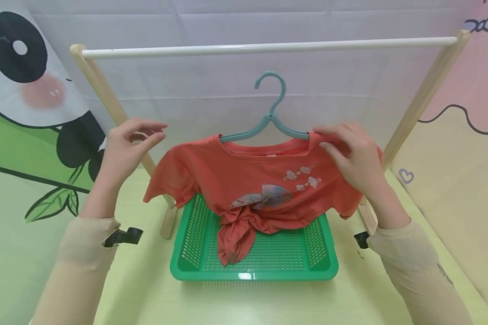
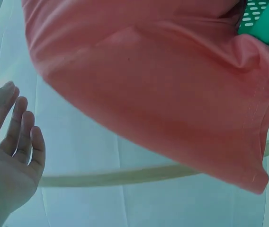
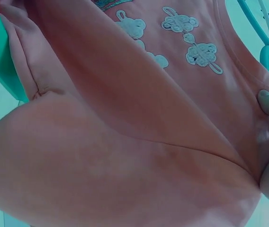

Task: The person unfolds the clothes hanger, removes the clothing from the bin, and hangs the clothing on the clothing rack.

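Observation:
A red T-shirt (image 1: 215, 174) with pale flower-shaped trim hangs spread out on a teal hanger (image 1: 283, 90). The hanger's arms go into the neckline, so their ends are hidden in the shoulders. With thumb and fingers my right hand (image 1: 355, 155) pinches the shirt at the shoulder beside the neckline; the right wrist view shows the thumb on the front of the cloth (image 3: 172, 113). My left hand (image 1: 126, 151) is raised beside the other shoulder, apart from the shirt, its fingers loosely bent and holding nothing. The shirt's lower part is bunched in a twist.
Beneath the shirt a green perforated basket (image 1: 252, 276) stands on the pale table (image 1: 252, 304). A rack with a white bar (image 1: 268, 48) and wooden legs (image 1: 427, 97) rises behind the hanger. Printed cloth (image 1: 455, 153) lines the sides.

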`<state>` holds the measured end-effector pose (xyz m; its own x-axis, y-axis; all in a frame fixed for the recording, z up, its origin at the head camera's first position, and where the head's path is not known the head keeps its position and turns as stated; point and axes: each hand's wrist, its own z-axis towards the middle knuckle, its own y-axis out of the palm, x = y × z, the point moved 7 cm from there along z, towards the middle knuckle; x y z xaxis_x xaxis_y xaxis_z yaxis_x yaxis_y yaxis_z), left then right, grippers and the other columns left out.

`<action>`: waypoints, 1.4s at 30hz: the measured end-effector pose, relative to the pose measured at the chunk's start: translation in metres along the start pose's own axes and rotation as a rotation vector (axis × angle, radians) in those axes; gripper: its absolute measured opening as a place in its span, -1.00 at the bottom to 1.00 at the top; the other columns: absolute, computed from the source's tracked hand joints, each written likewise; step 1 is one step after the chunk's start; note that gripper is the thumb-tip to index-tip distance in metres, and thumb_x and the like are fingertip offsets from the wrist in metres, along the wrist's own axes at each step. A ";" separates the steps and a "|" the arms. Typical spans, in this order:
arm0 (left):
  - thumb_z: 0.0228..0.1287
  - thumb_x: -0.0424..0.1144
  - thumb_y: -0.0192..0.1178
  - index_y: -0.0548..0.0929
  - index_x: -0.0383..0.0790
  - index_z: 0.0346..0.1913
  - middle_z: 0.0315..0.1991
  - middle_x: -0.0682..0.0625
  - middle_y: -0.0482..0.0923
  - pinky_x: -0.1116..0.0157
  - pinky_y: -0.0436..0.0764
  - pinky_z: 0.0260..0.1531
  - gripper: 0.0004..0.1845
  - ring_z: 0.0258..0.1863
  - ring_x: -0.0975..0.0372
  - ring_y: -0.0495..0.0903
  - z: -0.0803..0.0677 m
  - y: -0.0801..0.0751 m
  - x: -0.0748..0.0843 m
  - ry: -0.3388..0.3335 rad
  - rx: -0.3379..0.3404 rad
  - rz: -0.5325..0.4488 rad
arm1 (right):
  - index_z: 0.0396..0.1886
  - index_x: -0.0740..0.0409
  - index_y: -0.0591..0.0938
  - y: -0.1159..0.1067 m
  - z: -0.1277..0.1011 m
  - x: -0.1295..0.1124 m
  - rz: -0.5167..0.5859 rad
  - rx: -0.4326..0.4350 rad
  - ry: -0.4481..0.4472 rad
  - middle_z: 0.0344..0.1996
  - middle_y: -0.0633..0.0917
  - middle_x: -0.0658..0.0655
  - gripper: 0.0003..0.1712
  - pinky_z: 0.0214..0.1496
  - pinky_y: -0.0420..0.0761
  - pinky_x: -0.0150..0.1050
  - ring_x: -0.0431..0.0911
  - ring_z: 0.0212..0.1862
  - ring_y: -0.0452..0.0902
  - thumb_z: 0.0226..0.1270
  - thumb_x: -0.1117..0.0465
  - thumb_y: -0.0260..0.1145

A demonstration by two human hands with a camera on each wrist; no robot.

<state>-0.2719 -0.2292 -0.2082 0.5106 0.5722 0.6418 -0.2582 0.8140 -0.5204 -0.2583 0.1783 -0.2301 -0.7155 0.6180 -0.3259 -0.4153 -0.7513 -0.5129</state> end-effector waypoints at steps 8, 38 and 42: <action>0.15 -0.33 0.28 0.68 -0.25 -0.04 -0.29 0.32 0.59 0.58 0.48 -0.23 -0.72 -0.28 0.46 0.54 -0.002 -0.042 -0.020 0.028 0.329 -0.018 | -0.04 0.07 0.67 0.000 -0.001 -0.001 -0.003 0.003 -0.001 -0.22 0.71 0.09 -0.59 -0.03 0.35 -0.37 -0.07 -0.12 0.50 0.05 0.37 0.41; 0.18 -0.48 0.19 0.43 -0.12 0.26 -0.09 -0.13 0.62 0.43 0.59 -0.20 -0.45 -0.13 0.15 0.64 0.000 -0.034 -0.083 -0.055 0.334 -0.612 | -0.06 0.07 0.68 0.006 0.002 0.002 0.005 -0.001 -0.009 -0.25 0.70 0.09 -0.59 -0.05 0.35 -0.40 -0.07 -0.12 0.49 0.04 0.38 0.42; 0.19 -0.47 0.18 0.45 -0.18 0.22 -0.11 -0.11 0.62 0.44 0.61 -0.18 -0.50 -0.14 0.14 0.63 0.000 -0.033 -0.086 -0.062 0.322 -0.618 | -0.06 0.06 0.68 0.006 0.008 -0.002 -0.006 0.007 -0.030 -0.26 0.70 0.09 -0.61 -0.06 0.36 -0.40 -0.06 -0.13 0.50 0.06 0.36 0.41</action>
<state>-0.3076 -0.3057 -0.2461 0.5968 -0.0086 0.8024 -0.1708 0.9757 0.1375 -0.2641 0.1712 -0.2261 -0.7295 0.6151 -0.2991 -0.4234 -0.7496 -0.5088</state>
